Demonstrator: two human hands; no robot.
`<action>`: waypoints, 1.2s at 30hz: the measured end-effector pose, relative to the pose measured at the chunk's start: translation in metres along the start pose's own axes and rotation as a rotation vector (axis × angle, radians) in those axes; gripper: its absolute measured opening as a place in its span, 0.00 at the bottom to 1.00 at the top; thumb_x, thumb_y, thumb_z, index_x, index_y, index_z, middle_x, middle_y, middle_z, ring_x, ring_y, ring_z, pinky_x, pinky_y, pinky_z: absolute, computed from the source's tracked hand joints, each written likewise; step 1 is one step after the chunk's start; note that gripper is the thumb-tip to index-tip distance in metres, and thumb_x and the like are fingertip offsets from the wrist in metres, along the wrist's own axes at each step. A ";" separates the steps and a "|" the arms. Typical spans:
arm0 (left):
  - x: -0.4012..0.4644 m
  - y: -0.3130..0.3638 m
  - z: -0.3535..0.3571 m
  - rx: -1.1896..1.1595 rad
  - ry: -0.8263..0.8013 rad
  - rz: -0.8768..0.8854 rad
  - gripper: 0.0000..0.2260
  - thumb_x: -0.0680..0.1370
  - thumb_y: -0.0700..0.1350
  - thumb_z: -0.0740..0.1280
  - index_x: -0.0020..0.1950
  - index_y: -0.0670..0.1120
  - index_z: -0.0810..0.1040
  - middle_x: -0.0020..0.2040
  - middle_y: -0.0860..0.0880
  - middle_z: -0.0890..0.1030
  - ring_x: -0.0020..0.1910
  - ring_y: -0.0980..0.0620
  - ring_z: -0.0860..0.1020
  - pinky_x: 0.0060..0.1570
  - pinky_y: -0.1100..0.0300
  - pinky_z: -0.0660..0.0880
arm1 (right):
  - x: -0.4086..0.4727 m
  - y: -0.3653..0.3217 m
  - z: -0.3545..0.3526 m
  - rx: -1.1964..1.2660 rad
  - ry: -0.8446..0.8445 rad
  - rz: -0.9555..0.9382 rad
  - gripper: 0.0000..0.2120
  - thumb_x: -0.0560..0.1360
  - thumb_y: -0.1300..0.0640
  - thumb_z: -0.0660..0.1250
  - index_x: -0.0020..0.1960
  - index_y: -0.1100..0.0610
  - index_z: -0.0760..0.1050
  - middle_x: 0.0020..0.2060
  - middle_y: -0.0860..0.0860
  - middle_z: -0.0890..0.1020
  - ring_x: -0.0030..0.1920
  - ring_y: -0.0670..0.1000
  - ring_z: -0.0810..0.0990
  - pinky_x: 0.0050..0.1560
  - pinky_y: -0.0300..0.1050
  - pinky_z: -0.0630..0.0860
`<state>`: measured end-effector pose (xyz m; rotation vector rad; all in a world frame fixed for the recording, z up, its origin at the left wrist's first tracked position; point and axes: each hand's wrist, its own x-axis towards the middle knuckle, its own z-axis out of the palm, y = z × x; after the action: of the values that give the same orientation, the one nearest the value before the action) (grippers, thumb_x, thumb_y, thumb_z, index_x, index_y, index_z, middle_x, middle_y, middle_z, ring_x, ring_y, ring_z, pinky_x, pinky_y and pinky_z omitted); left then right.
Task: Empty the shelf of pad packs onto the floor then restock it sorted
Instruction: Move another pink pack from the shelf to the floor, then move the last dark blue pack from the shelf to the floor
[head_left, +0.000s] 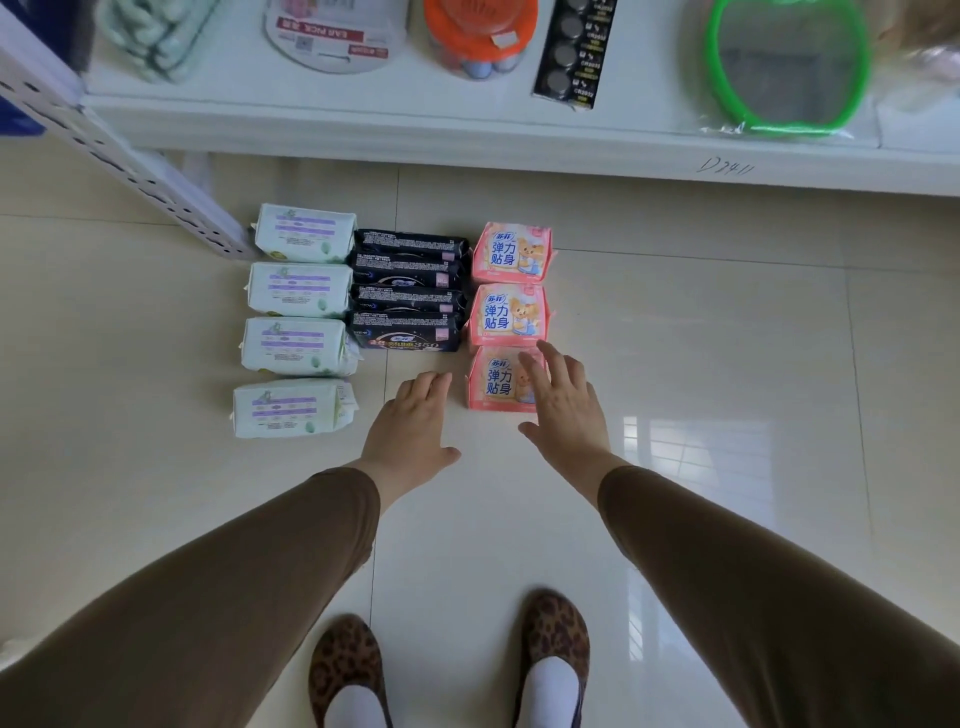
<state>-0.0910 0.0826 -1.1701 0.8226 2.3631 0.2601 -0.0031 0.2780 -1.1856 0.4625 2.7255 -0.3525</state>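
Two leopard-print shoes (452, 670) stand on the shiny cream floor (727, 364). Past them, pad packs lie on the floor in three neat rows: four white packs (298, 317) on the left, four dark packs (408, 291) in the middle, three pink packs (510, 312) with a bear picture on the right. The left hand (413, 431) is flat, fingers straight, holding nothing, just beside the nearest pink pack (493, 382). The right hand (563, 410) is spread wide over that pack. The white shelf (467, 130) is above.
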 end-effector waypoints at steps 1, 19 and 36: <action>-0.006 0.003 -0.006 0.011 -0.001 0.001 0.44 0.71 0.53 0.74 0.79 0.44 0.54 0.75 0.48 0.60 0.72 0.47 0.62 0.66 0.54 0.68 | -0.007 -0.002 -0.009 -0.011 -0.006 -0.003 0.42 0.71 0.50 0.75 0.77 0.50 0.55 0.76 0.52 0.58 0.71 0.56 0.62 0.68 0.52 0.71; -0.170 0.126 -0.346 0.133 0.151 0.173 0.42 0.72 0.54 0.72 0.79 0.45 0.54 0.76 0.48 0.60 0.74 0.47 0.59 0.71 0.56 0.59 | -0.142 -0.091 -0.388 0.015 0.043 -0.159 0.34 0.75 0.49 0.70 0.77 0.48 0.58 0.74 0.48 0.62 0.72 0.54 0.62 0.69 0.51 0.66; -0.353 0.274 -0.738 0.338 0.366 0.480 0.47 0.71 0.56 0.73 0.80 0.49 0.47 0.79 0.50 0.54 0.77 0.50 0.53 0.74 0.52 0.58 | -0.293 -0.161 -0.794 -0.092 0.386 -0.249 0.34 0.74 0.46 0.70 0.76 0.47 0.60 0.74 0.48 0.63 0.69 0.55 0.64 0.67 0.52 0.67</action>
<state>-0.1887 0.0922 -0.3128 1.6292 2.5481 0.2207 -0.0395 0.2870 -0.3250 0.1783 3.1704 -0.2148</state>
